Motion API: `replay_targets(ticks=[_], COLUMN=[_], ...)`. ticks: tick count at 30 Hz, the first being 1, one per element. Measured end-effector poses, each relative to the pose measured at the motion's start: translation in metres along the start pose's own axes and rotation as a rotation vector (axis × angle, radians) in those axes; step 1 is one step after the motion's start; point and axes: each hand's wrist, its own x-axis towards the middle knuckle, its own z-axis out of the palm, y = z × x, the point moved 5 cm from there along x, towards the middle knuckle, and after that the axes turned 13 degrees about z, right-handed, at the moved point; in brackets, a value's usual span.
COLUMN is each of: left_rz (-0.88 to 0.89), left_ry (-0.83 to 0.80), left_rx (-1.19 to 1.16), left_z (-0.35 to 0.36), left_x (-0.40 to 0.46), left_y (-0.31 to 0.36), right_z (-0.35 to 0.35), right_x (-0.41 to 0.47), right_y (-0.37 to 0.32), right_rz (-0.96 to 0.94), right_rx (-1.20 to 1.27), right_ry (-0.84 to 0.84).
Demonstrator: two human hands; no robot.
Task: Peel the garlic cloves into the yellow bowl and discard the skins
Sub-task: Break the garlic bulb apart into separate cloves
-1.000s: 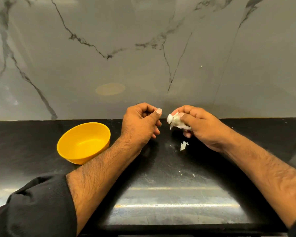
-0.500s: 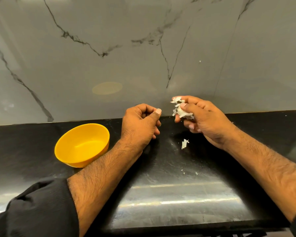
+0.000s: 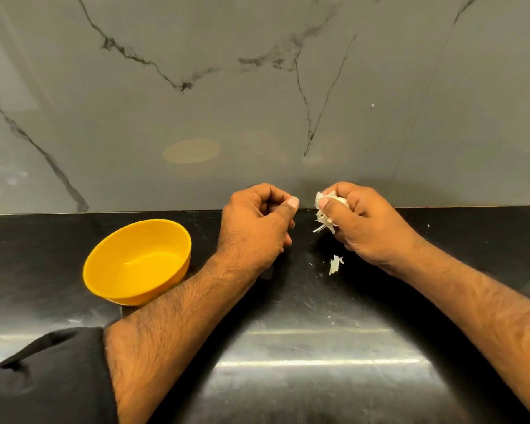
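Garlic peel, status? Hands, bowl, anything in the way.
Right hand grips garlic, skins hanging loose. Left hand curled, contents hidden. Yellow bowl shows no cloves. Skin scrap on counter; nothing blocking the bowl.

right hand (image 3: 369, 223) lower (garlic (image 3: 329, 209) tighter)

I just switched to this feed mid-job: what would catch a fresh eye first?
The bright yellow plastic bowl on the black glossy countertop, left of the hands, with nothing visible in it. Then the right hand gripping a white papery garlic piece, with a torn white skin scrap on the counter below it. The left hand is curled nearby; what it holds is hidden.
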Motion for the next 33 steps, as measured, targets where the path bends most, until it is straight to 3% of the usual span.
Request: replay_targets(ticks=[5,10,14,20,26,31,33], left_rz=[-0.018,-0.001,-0.004,0.013,0.021,0.027,0.030], left_ry=[0.031,0.060,0.045,0.041,0.043,0.034,0.031], left_rx=[-0.005,0.001,0.011,0.007,0.022,0.020,0.026], left_z=[-0.004,-0.009,-0.009,-0.011,-0.012,-0.011,-0.011], left_x=[0.001,0.003,0.003,0.003,0.003,0.004,0.004], left_y=[0.003,0.006,0.007,0.010,0.012,0.012,0.011], right_z=[0.005,0.005,-0.001,0.000,0.005,-0.005,-0.008], right_x=[-0.007,0.000,0.004,-0.004,-0.012,-0.003,-0.001], right_y=[-0.011,0.003,0.007,-0.012,-0.021,-0.003,0.000], right_rz=[-0.119,0.004,0.002,-0.060,-0.139,0.033,0.032], right_rx=[-0.110,0.050,0.056,-0.285,-0.370,-0.012,0.026], right_ry=[0.120,-0.152,-0.178,0.075,0.199,-0.098,-0.164])
